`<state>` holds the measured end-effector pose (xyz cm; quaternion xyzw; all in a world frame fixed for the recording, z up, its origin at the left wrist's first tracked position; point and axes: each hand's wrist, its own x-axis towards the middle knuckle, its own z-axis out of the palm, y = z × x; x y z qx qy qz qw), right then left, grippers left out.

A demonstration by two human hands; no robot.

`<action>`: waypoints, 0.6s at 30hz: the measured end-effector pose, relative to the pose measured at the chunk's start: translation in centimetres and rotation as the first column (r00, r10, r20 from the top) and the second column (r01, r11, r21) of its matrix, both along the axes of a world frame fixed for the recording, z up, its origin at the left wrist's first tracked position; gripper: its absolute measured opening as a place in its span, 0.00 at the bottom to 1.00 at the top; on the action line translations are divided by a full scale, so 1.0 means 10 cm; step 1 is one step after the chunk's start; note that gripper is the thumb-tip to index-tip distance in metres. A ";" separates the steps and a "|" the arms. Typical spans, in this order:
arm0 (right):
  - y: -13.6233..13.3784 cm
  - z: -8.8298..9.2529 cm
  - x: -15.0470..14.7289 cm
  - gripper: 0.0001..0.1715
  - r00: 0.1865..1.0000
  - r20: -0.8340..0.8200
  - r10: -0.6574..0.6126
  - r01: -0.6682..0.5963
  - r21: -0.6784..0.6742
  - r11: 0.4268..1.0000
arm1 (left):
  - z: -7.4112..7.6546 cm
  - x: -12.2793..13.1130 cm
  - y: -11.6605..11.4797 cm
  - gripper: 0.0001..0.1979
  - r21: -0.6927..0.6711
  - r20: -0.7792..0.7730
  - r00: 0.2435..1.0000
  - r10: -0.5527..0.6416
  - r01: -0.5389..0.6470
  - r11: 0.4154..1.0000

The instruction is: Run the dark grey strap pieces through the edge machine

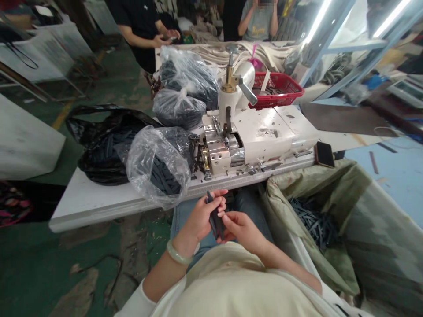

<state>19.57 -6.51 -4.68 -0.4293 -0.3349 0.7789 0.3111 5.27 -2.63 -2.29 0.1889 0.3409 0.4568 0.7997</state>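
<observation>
Over my lap, in front of the table edge, my left hand [205, 215] is wrapped round several short dark strips [215, 220], held together as a small bundle. My right hand [236, 226] meets it from the right, its fingertips pinching the strips near their lower end. Just beyond my hands stands a white machine [261, 136] with a metal roller head. To its left, an open clear plastic bag [142, 171] holds more dark strips, and a black plastic bag [99, 176] beside it has similar ones.
Tied clear bags [180, 108] of dark pieces sit behind the machine, near a red basket [280, 90]. At right, a lined bin [277, 193] contains loose dark strips [313, 224]. A phone [324, 155] lies on the table's right end. Two people [139, 26] are across the table.
</observation>
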 end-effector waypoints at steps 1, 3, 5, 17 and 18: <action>0.00 0.00 -0.10 0.27 0.999 0.043 0.029 -0.030 0.031 0.999 | 0.00 0.00 -0.03 0.16 0.018 -0.057 0.998 0.029 -0.028 0.999; 0.01 0.00 -0.19 0.30 0.995 0.091 0.045 -0.051 0.061 0.997 | 0.00 -0.02 -0.10 0.21 0.037 -0.143 0.986 0.087 -0.082 0.996; 0.02 -0.01 -0.18 0.30 0.995 0.074 0.072 -0.076 0.058 0.995 | -0.02 -0.07 -0.16 0.29 0.047 -0.163 0.980 0.115 -0.109 0.993; -0.06 0.03 0.01 0.22 0.995 -0.097 0.001 -0.007 -0.059 0.998 | 0.01 -0.35 -0.15 0.21 -0.019 -0.187 0.975 0.119 -0.124 0.992; -0.06 0.03 0.01 0.21 0.995 -0.096 0.004 -0.010 -0.061 0.998 | -0.02 -0.36 -0.14 0.20 -0.029 -0.245 0.959 0.144 -0.156 0.987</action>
